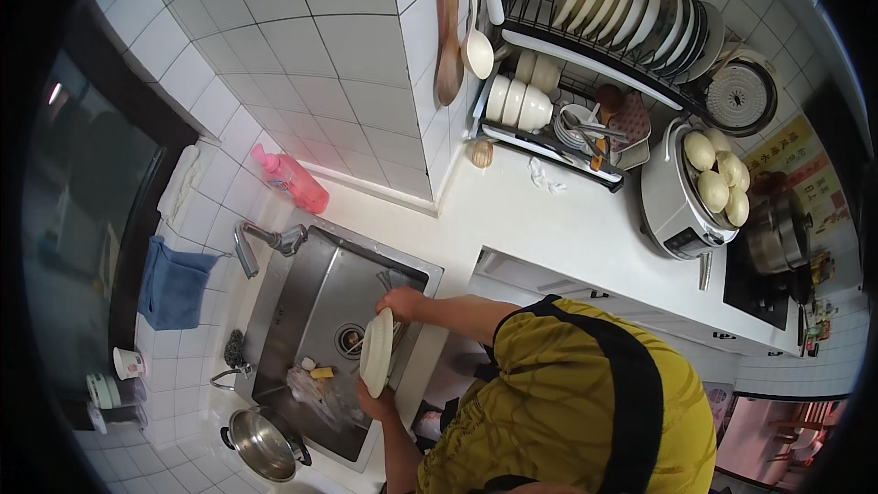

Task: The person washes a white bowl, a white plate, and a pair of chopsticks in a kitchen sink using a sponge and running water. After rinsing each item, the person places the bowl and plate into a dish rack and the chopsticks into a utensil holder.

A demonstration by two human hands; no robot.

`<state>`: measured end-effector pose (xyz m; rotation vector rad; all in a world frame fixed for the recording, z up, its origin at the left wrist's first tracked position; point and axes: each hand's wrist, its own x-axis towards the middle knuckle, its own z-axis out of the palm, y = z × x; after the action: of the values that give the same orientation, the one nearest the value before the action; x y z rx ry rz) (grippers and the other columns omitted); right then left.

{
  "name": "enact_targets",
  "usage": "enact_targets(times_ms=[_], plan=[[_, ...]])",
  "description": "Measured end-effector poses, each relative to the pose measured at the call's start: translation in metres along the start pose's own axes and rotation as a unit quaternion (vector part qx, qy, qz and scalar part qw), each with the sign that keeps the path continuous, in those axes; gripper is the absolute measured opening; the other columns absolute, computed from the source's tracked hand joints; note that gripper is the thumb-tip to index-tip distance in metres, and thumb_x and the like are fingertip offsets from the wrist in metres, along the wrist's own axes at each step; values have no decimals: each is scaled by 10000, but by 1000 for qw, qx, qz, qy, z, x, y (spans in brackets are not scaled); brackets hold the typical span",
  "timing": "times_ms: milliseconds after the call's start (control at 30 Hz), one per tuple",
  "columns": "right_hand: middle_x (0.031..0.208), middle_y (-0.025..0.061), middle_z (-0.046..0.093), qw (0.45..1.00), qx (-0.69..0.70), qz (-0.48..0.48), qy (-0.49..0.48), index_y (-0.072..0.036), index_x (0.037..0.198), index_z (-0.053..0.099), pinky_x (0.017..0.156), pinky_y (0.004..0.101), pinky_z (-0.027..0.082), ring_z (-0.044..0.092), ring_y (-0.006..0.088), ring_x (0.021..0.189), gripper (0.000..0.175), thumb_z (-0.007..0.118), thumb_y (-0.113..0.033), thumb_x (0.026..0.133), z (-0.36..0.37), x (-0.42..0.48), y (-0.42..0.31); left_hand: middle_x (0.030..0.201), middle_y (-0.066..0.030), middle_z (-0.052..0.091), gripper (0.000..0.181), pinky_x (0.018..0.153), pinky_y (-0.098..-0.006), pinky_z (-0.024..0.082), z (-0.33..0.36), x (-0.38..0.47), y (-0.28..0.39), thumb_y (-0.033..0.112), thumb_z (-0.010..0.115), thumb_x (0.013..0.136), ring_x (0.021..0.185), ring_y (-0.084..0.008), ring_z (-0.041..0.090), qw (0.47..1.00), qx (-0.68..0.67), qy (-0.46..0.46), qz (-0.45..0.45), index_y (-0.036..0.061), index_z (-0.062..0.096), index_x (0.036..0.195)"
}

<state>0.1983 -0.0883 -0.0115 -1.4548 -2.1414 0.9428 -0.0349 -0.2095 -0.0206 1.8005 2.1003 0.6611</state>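
A white dish [376, 351], a plate or shallow bowl, is tilted steeply over the near side of the stainless steel sink [281, 350]. My right hand [401, 305] grips one end of its rim. At the opposite end, my left hand [376, 403] holds the rim from below. Thin sticks, perhaps chopsticks, show partly behind the dish. Beneath it, the drain [351, 340] has some scraps in it. A crumpled clear plastic bag [312, 391] and a yellow sponge-like block [321, 372] lie on the sink floor. Metal utensils [394, 280] rest in the corner near my right hand.
A chrome faucet [274, 241] stands at the sink's far edge, near a pink soap bottle [293, 182]. Beside the sink sits a steel pot [262, 444]. A dish rack [549, 151] and a cooker [675, 202] topped with several pale buns [713, 191] occupy the counter [542, 219].
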Motion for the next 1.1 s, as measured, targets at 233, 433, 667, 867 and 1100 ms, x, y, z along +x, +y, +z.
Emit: enact_targets(times_ms=[233,433,667,867,1100], plan=[[826,95,619,1000,10,4,0,-148,842,609,668,396,470,584,307,805,164,585,-141,680,1,-1,3,798,-183,611,260,629,-441,466,-7,1,17,142,644,625,766,-389,588,999,-29,11,-24,47,581,859],[835,96,619,1000,22,-1,12,-149,846,602,670,399,466,583,308,808,168,582,-130,679,-4,-3,0,801,-169,623,259,628,-437,475,-5,2,14,156,643,640,755,-370,603,999,-25,7,-47,61,592,876],[837,94,620,1000,23,4,-3,-160,855,602,670,399,463,582,308,814,183,579,-120,678,-5,-2,-2,805,-150,629,254,638,-420,483,-2,1,8,177,638,656,745,-349,611,997,-15,-8,-69,75,601,886],[857,90,624,999,32,5,2,-172,886,610,677,394,464,584,304,825,222,586,-115,673,0,-2,3,791,-166,620,254,624,-429,474,1,1,2,186,641,647,748,-366,601,997,-58,4,-43,66,589,864],[878,85,626,999,24,21,-9,-180,901,614,694,386,470,588,302,831,248,595,-118,662,-1,-2,0,770,-168,617,244,610,-439,470,-1,-1,8,199,642,647,739,-372,599,998,-30,20,-43,61,576,838]])
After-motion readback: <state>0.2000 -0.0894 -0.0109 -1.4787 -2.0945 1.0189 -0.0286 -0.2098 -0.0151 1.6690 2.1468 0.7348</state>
